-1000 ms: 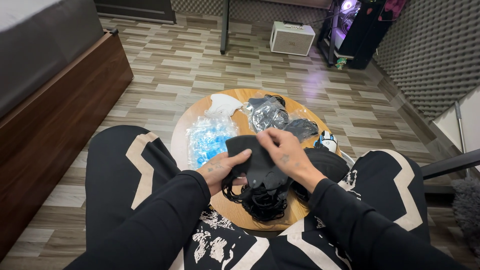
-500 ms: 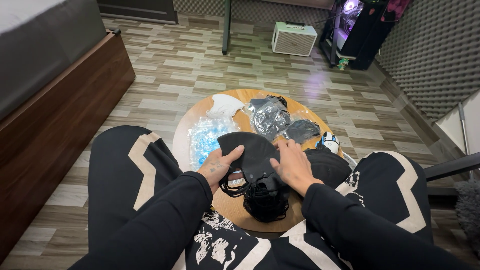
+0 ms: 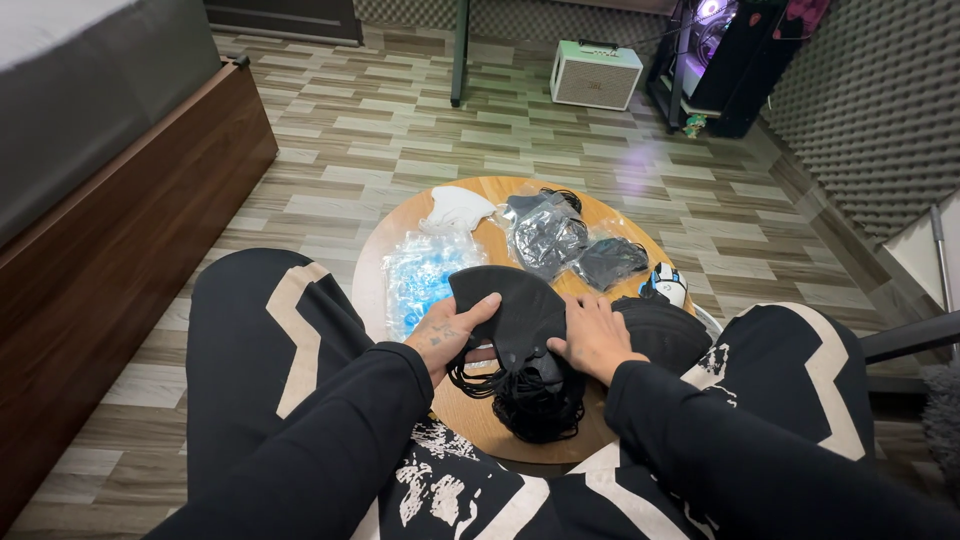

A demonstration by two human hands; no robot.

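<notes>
Here, a dark bed (image 3: 100, 150) on a wooden base lines the left wall above a plank floor (image 3: 380, 130). On the small round wooden worktop (image 3: 470, 410), a blue packet (image 3: 425, 275) lies left; the left hand (image 3: 450, 335) and right hand (image 3: 595, 335) both grip a black face mask (image 3: 510, 305) above a black heap (image 3: 540, 400). A white speaker (image 3: 595, 75) stands beyond.

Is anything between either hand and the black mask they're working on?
Nothing visible. The left hand grips the black mask at its left edge, thumb on top, and the right hand rests on its right side. Both touch it directly, above the pile of black masks on the round table.
</notes>
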